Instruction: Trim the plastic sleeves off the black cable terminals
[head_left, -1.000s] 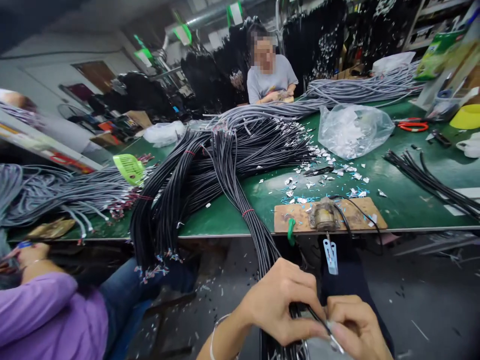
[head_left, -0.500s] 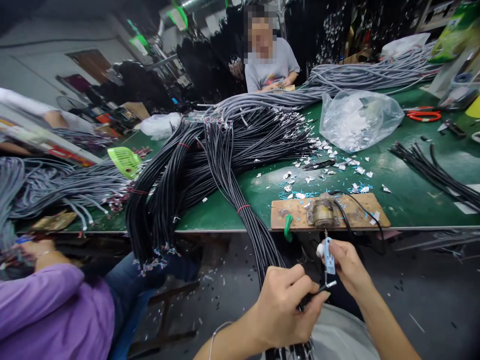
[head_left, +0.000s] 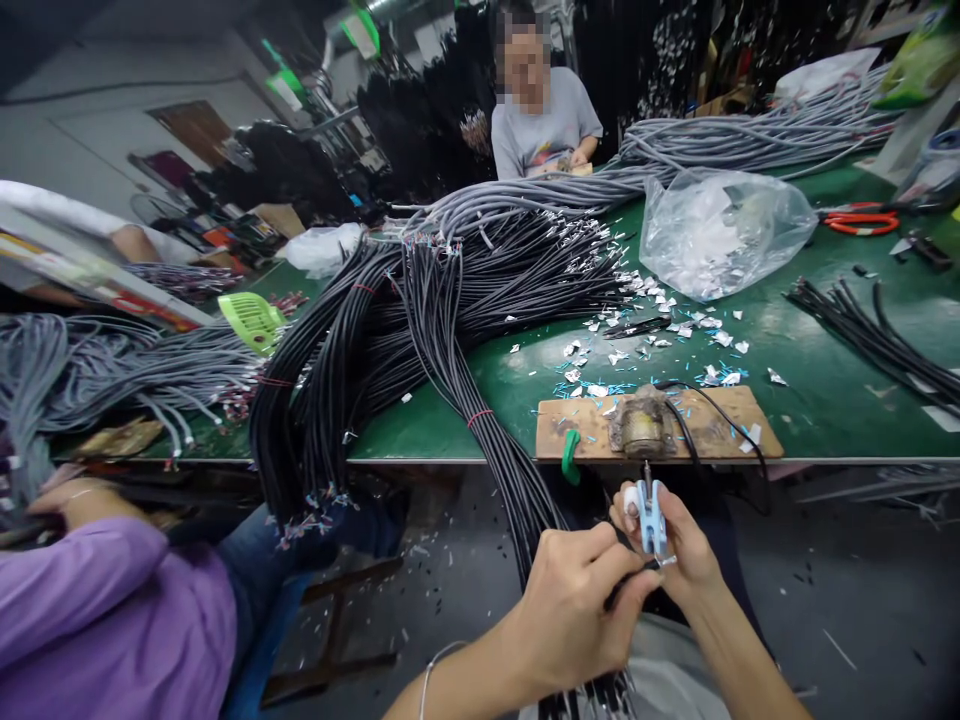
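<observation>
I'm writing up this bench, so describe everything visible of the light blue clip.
The light blue clip looks plastic, with two arms parted by a gap. It points roughly downward below the table edge, its top meeting a metal shaft. The right hand holds it; a black cable in the left hand lies near its lower end, contact unclear.

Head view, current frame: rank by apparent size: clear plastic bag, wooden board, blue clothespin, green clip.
1. Clear plastic bag and wooden board: too alike to rank
2. Blue clothespin
3. Green clip
</observation>
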